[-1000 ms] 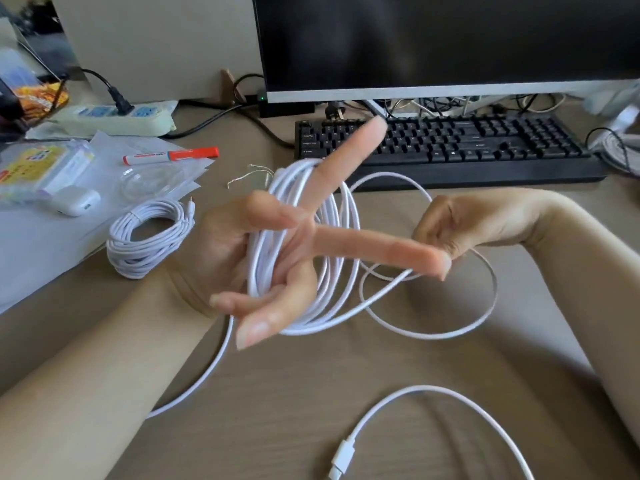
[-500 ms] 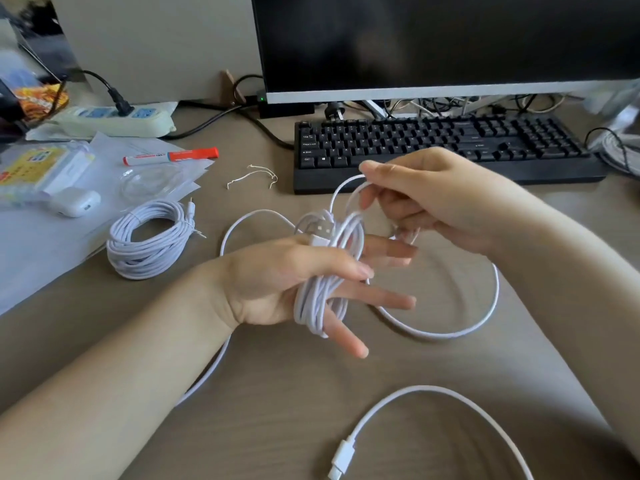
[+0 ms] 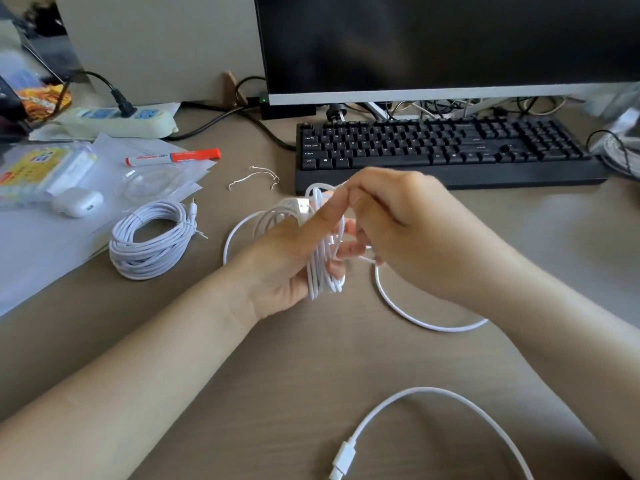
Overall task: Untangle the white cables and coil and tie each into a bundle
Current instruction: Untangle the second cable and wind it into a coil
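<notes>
My left hand [image 3: 287,261] holds a coil of white cable [image 3: 323,271] wound around its fingers, thumb pressing the USB plug [image 3: 304,205] against the coil. My right hand [image 3: 391,223] pinches a strand of the same cable at the top of the coil, fingers curled over it. The loose rest of this cable [image 3: 415,318] loops on the desk to the right and under my right arm. A finished tied bundle of white cable [image 3: 149,240] lies on the desk to the left. Another cable end with a white connector [image 3: 343,459] lies near the front edge.
A black keyboard [image 3: 443,147] and monitor [image 3: 446,43] stand behind my hands. A thin twist tie [image 3: 254,176] lies near the keyboard's left end. Papers [image 3: 41,244], a red marker [image 3: 173,156], an earbud case [image 3: 78,201] and a power strip [image 3: 114,121] fill the left side.
My left hand turned from fingers spread upward to palm-side gripping, the coil now bunched tight. My right hand moved in from the right onto the top of the coil.
</notes>
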Demonstrator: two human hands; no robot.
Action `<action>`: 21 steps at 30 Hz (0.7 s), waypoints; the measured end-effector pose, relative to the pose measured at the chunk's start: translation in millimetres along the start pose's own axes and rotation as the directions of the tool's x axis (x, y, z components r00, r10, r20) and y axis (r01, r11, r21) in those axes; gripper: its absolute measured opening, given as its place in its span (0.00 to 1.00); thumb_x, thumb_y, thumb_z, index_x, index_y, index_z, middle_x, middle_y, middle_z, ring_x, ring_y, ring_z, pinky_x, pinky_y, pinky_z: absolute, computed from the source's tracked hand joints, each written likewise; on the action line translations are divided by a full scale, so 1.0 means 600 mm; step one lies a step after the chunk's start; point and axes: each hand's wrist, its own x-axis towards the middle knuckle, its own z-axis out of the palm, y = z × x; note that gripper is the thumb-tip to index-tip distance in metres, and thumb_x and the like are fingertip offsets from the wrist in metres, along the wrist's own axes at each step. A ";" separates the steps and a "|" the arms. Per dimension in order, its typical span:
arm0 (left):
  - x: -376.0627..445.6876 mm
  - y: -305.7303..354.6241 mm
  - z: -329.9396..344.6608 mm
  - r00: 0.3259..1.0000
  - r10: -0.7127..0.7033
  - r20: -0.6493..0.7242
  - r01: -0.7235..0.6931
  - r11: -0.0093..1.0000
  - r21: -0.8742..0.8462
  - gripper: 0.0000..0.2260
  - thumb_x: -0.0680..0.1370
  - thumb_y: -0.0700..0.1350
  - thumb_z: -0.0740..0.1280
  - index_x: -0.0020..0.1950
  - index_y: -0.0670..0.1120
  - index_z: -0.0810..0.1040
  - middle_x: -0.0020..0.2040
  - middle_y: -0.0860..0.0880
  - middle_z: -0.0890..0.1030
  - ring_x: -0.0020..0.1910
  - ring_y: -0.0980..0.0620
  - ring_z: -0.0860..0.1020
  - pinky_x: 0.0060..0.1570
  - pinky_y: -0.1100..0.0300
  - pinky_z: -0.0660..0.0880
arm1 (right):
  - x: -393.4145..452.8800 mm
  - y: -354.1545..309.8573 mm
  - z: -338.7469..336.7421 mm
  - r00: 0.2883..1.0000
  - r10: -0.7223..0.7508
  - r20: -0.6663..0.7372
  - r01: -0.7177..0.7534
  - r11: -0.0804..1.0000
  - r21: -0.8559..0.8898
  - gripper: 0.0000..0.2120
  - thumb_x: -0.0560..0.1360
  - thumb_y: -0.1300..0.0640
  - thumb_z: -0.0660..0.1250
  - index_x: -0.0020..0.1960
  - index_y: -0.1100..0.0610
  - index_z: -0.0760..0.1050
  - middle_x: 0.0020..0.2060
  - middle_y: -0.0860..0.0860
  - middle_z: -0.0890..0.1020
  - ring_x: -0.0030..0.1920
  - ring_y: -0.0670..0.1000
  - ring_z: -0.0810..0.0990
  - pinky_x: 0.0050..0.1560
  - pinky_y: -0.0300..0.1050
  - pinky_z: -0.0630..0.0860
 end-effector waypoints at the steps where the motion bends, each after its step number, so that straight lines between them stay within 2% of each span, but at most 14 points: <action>1: 0.000 0.000 0.001 1.000 0.017 -0.006 -0.017 0.999 -0.034 0.17 0.65 0.57 0.66 0.45 0.46 0.77 0.35 0.51 0.75 0.30 0.57 0.73 0.25 0.67 0.66 | -0.003 -0.003 0.005 1.000 -0.004 0.026 0.005 1.000 -0.022 0.13 0.80 0.59 0.54 0.46 0.57 0.76 0.35 0.49 0.78 0.33 0.43 0.78 0.38 0.40 0.75; 3: -0.001 0.001 0.004 1.000 0.027 -0.013 -0.028 0.996 -0.080 0.15 0.64 0.59 0.68 0.44 0.51 0.78 0.46 0.48 0.74 0.41 0.52 0.72 0.38 0.61 0.67 | -0.007 -0.002 0.016 0.997 -0.017 0.072 0.025 0.994 -0.104 0.11 0.80 0.59 0.54 0.45 0.56 0.74 0.37 0.52 0.79 0.35 0.49 0.78 0.41 0.45 0.75; 5: -0.001 -0.001 0.001 1.000 0.008 -0.009 -0.009 0.992 -0.129 0.15 0.64 0.59 0.71 0.45 0.52 0.77 0.55 0.46 0.67 0.53 0.47 0.66 0.52 0.53 0.65 | -0.010 0.004 0.028 0.996 -0.053 0.071 0.065 0.980 -0.187 0.11 0.79 0.58 0.53 0.47 0.57 0.73 0.39 0.55 0.80 0.38 0.57 0.79 0.42 0.51 0.76; 7: 0.005 -0.007 -0.005 0.999 -0.042 -0.032 0.036 0.984 -0.176 0.25 0.66 0.57 0.73 0.60 0.50 0.74 0.55 0.44 0.66 0.55 0.47 0.65 0.61 0.52 0.67 | -0.013 0.009 0.036 0.995 -0.066 0.076 0.083 0.966 -0.246 0.10 0.78 0.57 0.52 0.49 0.57 0.72 0.41 0.57 0.80 0.40 0.61 0.79 0.42 0.54 0.77; 8: 0.008 -0.009 -0.009 0.996 -0.079 -0.044 0.069 0.977 -0.204 0.35 0.66 0.55 0.74 0.70 0.49 0.68 0.56 0.44 0.67 0.56 0.47 0.67 0.63 0.52 0.68 | -0.014 0.011 0.037 0.994 -0.065 0.087 0.086 0.963 -0.256 0.10 0.78 0.57 0.53 0.50 0.56 0.72 0.41 0.57 0.80 0.40 0.61 0.79 0.43 0.54 0.77; 9: 0.011 -0.012 -0.013 0.993 -0.102 -0.051 0.088 0.968 -0.235 0.42 0.66 0.54 0.74 0.75 0.49 0.60 0.58 0.44 0.69 0.56 0.48 0.69 0.62 0.50 0.69 | -0.014 0.012 0.038 0.992 -0.062 0.108 0.089 0.961 -0.262 0.09 0.78 0.57 0.53 0.50 0.56 0.72 0.41 0.56 0.79 0.40 0.61 0.78 0.43 0.54 0.77; 10: 0.011 -0.014 -0.015 0.994 -0.094 -0.054 0.077 0.962 -0.262 0.44 0.67 0.54 0.74 0.77 0.51 0.56 0.60 0.45 0.71 0.58 0.48 0.71 0.61 0.49 0.70 | -0.015 0.014 0.037 0.989 -0.072 0.126 0.104 0.959 -0.264 0.09 0.78 0.57 0.54 0.49 0.56 0.72 0.41 0.56 0.79 0.40 0.61 0.78 0.43 0.54 0.77; 12: 0.015 -0.017 -0.021 0.995 -0.082 -0.049 0.063 0.951 -0.302 0.41 0.69 0.54 0.72 0.77 0.52 0.55 0.65 0.46 0.74 0.62 0.48 0.75 0.59 0.48 0.74 | -0.016 0.018 0.038 0.984 -0.127 0.128 0.158 0.948 -0.275 0.07 0.78 0.59 0.56 0.45 0.55 0.72 0.42 0.54 0.76 0.40 0.61 0.76 0.43 0.55 0.76; 14: 0.011 -0.015 -0.016 0.997 -0.069 -0.037 0.054 0.948 -0.312 0.39 0.71 0.54 0.71 0.77 0.54 0.55 0.65 0.44 0.76 0.59 0.48 0.78 0.54 0.50 0.77 | -0.017 0.018 0.041 0.976 -0.180 0.124 0.210 0.930 -0.301 0.06 0.77 0.61 0.58 0.42 0.55 0.69 0.42 0.53 0.74 0.40 0.61 0.76 0.43 0.55 0.76; 16: 0.005 -0.012 -0.009 0.998 -0.021 -0.064 0.003 0.964 -0.266 0.37 0.71 0.51 0.71 0.75 0.60 0.56 0.59 0.45 0.81 0.50 0.49 0.79 0.47 0.53 0.76 | -0.020 0.017 0.043 0.971 -0.216 0.103 0.237 0.931 -0.279 0.04 0.77 0.62 0.58 0.47 0.55 0.71 0.41 0.55 0.75 0.40 0.61 0.77 0.42 0.54 0.76; 18: 0.000 -0.008 -0.003 0.994 0.073 -0.079 -0.088 0.974 -0.211 0.35 0.70 0.44 0.67 0.75 0.59 0.58 0.49 0.46 0.83 0.45 0.50 0.79 0.41 0.56 0.75 | -0.030 0.017 0.043 0.972 -0.229 0.043 0.232 0.967 -0.107 0.09 0.77 0.61 0.58 0.57 0.54 0.69 0.38 0.54 0.78 0.37 0.58 0.77 0.39 0.52 0.76; 19: 0.000 -0.001 -0.001 0.988 0.124 -0.089 -0.140 0.967 -0.212 0.32 0.72 0.40 0.65 0.74 0.56 0.61 0.44 0.47 0.83 0.40 0.52 0.80 0.38 0.59 0.78 | -0.036 0.020 0.041 0.973 -0.232 0.009 0.232 0.972 0.019 0.10 0.78 0.60 0.59 0.59 0.54 0.67 0.35 0.52 0.79 0.33 0.55 0.77 0.36 0.51 0.75; 21: 0.002 0.013 -0.008 0.976 0.188 -0.111 -0.212 0.937 -0.276 0.24 0.77 0.37 0.59 0.72 0.51 0.65 0.35 0.48 0.82 0.29 0.58 0.79 0.32 0.64 0.79 | -0.048 0.033 0.038 0.972 -0.234 0.005 0.227 0.947 0.225 0.07 0.78 0.59 0.59 0.55 0.54 0.65 0.29 0.49 0.77 0.27 0.50 0.72 0.30 0.44 0.72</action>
